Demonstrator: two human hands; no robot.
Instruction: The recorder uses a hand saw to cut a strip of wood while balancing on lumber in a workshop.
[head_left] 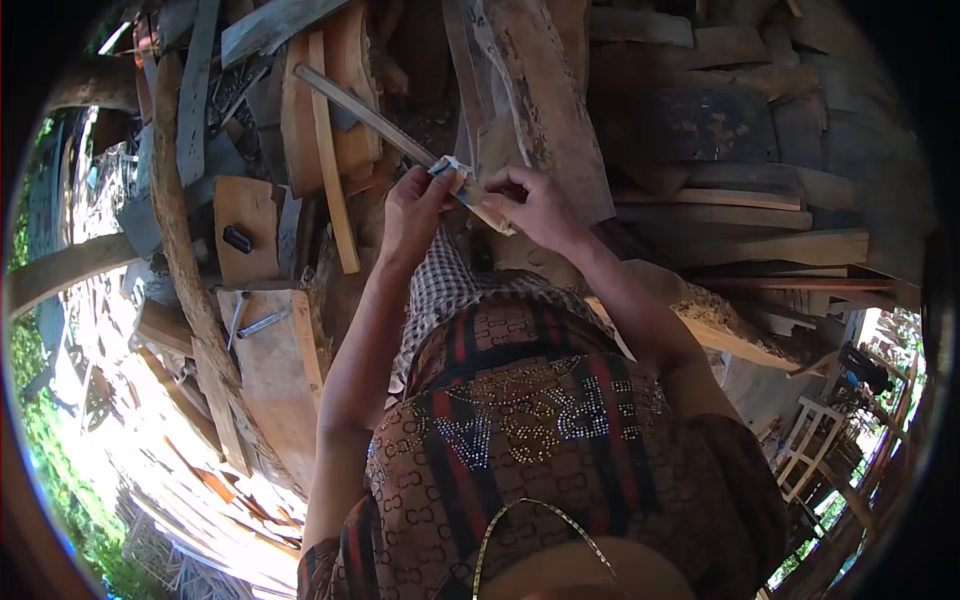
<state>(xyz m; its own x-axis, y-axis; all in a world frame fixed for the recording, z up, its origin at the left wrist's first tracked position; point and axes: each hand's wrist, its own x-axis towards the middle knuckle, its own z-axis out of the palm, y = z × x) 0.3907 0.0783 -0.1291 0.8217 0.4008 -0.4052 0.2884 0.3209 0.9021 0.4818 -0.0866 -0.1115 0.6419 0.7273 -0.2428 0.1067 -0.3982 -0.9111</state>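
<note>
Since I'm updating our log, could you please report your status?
Left hand pinching blue-white wrapping on long, straight grey strip. Right hand at pale lower end. Rough brown wooden boards nearby, none between hands.

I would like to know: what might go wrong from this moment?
The long narrow piece extends well past the left hand, so a turn might knock its far end against the wooden strip. The pale wrapping looks uneven and might slip. A loosened grip could drop everything towards the checked cloth.
</note>
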